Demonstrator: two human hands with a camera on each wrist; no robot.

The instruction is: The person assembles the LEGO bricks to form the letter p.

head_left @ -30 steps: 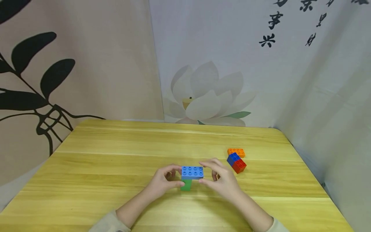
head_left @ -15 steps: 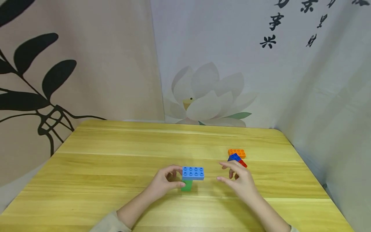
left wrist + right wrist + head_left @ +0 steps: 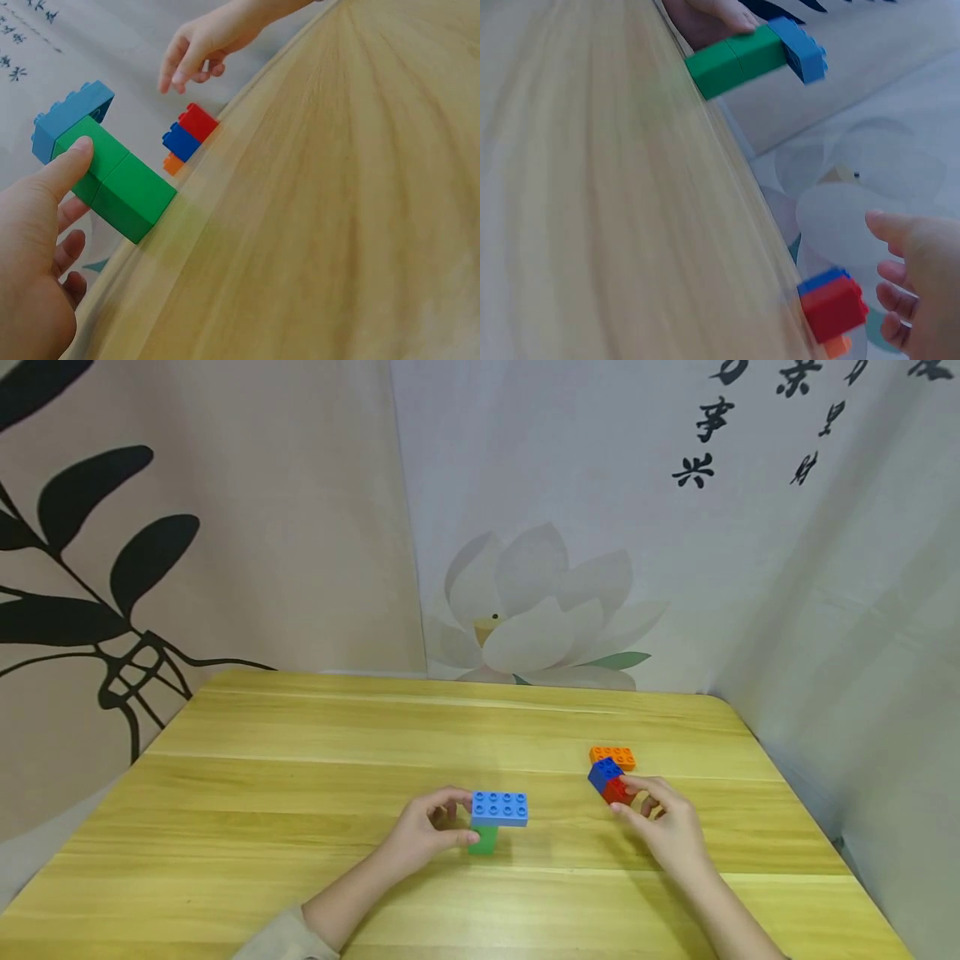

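Note:
My left hand [image 3: 420, 833] grips a stack standing on the table, its thumb on the upper of two green bricks [image 3: 135, 196]. A light blue eight-stud brick [image 3: 499, 808] tops the stack and overhangs to the right. In the head view my right hand [image 3: 670, 833] is at the red brick [image 3: 617, 792], thumb and forefinger parted beside it. The right wrist view has those fingers apart from the red brick, and the left wrist view puts them above it. A dark blue brick [image 3: 602, 773] sits against the red one.
Just behind the dark blue brick lies an orange brick [image 3: 615, 755]. All of this is on a wooden table [image 3: 337, 735], whose far edge meets a printed curtain [image 3: 315, 527]. The right wall is also draped in cloth [image 3: 862, 652].
My right hand has moved away from the light blue brick, rightward to the red brick. The left hand and the stack have stayed in place.

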